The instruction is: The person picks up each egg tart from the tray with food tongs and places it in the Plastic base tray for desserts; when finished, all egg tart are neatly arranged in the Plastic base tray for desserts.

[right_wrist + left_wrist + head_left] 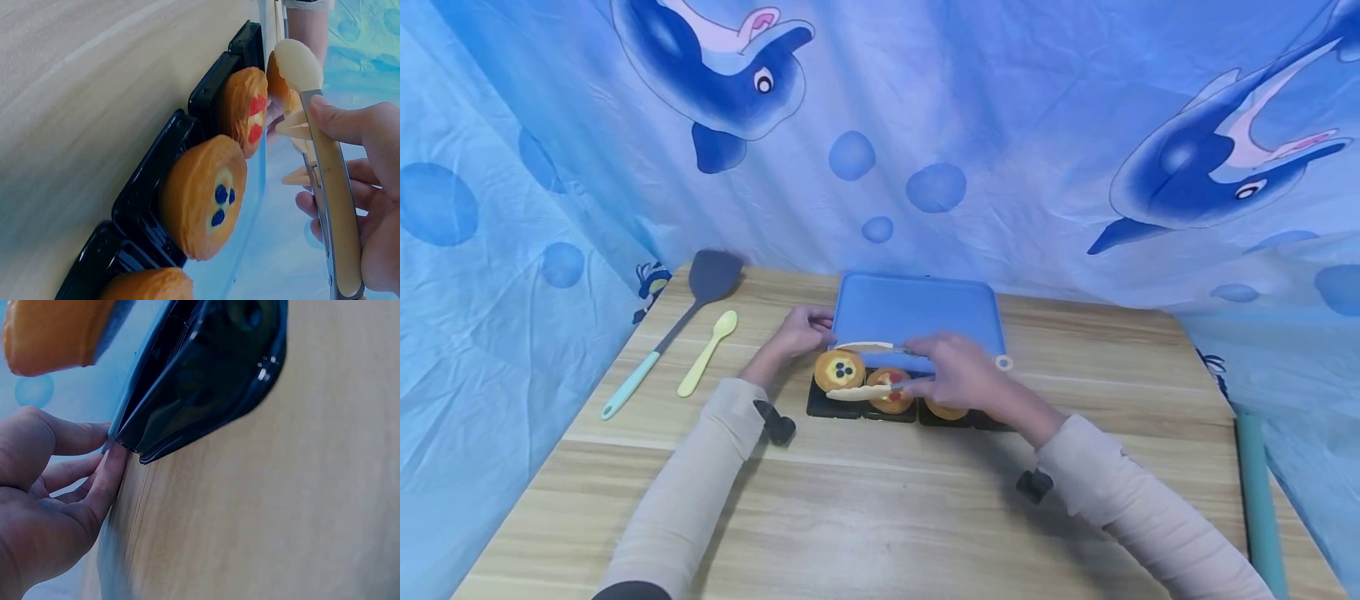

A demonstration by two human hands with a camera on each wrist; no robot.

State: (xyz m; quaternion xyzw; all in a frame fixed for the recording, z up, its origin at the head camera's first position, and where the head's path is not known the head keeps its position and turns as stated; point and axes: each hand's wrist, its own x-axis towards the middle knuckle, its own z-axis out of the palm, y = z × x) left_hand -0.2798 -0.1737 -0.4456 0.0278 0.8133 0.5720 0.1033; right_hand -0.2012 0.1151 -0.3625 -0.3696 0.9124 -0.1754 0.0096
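My right hand (958, 375) grips a pair of tongs (334, 206) with thumb on one arm and fingers on the other. Their pale scalloped tips lie on either side of a tart with blueberries (840, 367), above the leftmost black plastic tray (835, 407). My left hand (801, 332) pinches the left edge of a blue tray (917, 312) between thumb and fingers. A tart with red fruit (244, 109) and another blueberry tart (206, 194) sit in neighbouring black trays. Part of a further tart (150, 286) shows at the bottom of the right wrist view.
A turner (715, 275) with a mint handle and a pale yellow spoon (707, 354) lie on the table (865, 517) at the left. Along the right edge is a green roll (1261, 500). A blue dolphin-print curtain (1000, 100) hangs behind the table.
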